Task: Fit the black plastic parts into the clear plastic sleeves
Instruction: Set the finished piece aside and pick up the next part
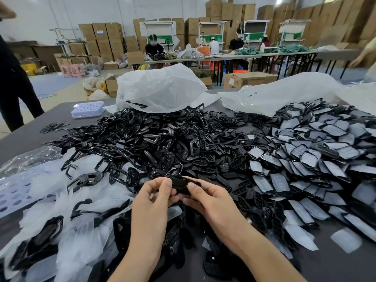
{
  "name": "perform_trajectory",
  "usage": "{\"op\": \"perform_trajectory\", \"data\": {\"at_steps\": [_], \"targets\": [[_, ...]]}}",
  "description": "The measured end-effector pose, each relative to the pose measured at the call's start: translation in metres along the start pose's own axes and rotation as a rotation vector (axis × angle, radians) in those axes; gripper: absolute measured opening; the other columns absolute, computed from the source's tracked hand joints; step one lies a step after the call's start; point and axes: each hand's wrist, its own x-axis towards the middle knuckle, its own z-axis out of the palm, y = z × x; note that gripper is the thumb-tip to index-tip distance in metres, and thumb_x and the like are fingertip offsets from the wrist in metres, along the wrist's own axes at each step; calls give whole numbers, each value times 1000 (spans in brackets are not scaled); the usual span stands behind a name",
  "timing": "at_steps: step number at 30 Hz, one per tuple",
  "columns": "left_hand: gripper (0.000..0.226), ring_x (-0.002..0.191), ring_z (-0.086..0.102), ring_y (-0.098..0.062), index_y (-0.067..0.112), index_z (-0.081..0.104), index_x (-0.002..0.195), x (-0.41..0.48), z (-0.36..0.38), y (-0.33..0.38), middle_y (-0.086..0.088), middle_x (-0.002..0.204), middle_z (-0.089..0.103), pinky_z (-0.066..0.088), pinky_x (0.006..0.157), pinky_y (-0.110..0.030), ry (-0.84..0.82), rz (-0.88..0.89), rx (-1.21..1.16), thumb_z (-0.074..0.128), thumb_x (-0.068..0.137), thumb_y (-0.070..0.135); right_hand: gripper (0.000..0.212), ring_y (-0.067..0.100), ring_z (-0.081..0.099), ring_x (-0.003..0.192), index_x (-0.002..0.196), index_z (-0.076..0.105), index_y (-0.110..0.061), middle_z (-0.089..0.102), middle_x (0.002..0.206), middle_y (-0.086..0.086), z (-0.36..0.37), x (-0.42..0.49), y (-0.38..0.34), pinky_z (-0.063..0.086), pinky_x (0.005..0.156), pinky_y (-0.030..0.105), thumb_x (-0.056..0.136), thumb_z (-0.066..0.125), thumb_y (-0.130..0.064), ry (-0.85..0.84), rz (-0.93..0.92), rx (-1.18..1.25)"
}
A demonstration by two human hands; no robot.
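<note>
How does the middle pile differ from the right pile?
Colour: the middle pile is all black; the right pile shows pale grey faces. Pose: the middle pile is a tangled heap of frames and grilles; the right pile is flat pieces overlapping like shingles. Both lie on the dark table.

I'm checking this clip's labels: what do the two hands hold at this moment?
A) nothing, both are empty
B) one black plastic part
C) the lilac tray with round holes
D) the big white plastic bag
B: the left hand and the right hand both pinch a single black part between their fingertips.
</note>
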Motion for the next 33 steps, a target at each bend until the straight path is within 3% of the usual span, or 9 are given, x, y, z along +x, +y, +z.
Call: {"op": "perform_trajectory", "data": {"at_steps": [3,6,13,15,18,21,26,29,33], "targets": [[5,68,67,-15,25,68,91,-5,3,-2,-3,74,71,60,61,-30,24,106,106,66,94,29,24,16,73,96,108,80,-16,77,108,12,2,-2,0,56,82,20,101,58,-15,-36,-2,25],[4,66,66,-4,25,64,91,-7,4,0,3,79,70,51,57,-12,35,239,207,67,94,25,25,16,73,93,108,80,-18,77,106,11,1,-2,-4,56,80,20,93,61,-26,-78,2,58],[23,77,68,-19,39,68,107,0,-6,6,-2,93,71,54,64,-14,-187,164,218,66,95,19,27,15,73,93,114,78,-24,78,105,8,-7,-3,-8,56,82,21,94,61,-31,-148,-15,1],[23,73,64,-8,44,67,102,3,-10,4,9,90,70,50,66,-12,-162,283,428,68,93,22,22,14,75,91,112,78,-30,79,104,4,-7,-4,-7,56,80,20,97,63,-26,-97,-72,-153],[14,88,59,3,49,58,101,2,-14,2,21,93,64,45,75,-15,-92,494,779,61,93,38,28,13,76,86,107,77,-39,79,97,-3,-8,-2,-5,58,76,21,100,64,-16,3,-172,-410],[12,96,54,3,45,54,105,3,-19,8,29,95,57,41,78,-14,-108,627,939,53,93,44,23,11,76,82,104,76,-39,79,88,-6,-18,0,-8,61,78,25,100,64,-19,166,-224,-483],[30,92,46,-1,42,59,99,10,-37,11,26,87,49,41,86,-25,-442,644,1372,45,86,65,19,7,74,74,100,71,-39,78,81,-8,-32,5,-16,54,67,14,101,62,-22,382,-254,-412],[19,92,45,-1,39,60,95,10,-35,11,25,87,48,39,85,-22,-437,647,1367,51,92,56,19,8,75,76,101,71,-36,78,82,-7,-29,4,-17,54,67,13,101,61,-20,372,-240,-373],[14,83,51,-4,34,56,82,5,-27,13,19,80,58,41,72,-20,-271,651,1182,55,96,35,19,14,76,82,102,76,-27,79,89,0,-23,3,-17,57,68,17,100,63,-14,301,-204,-244]]}}
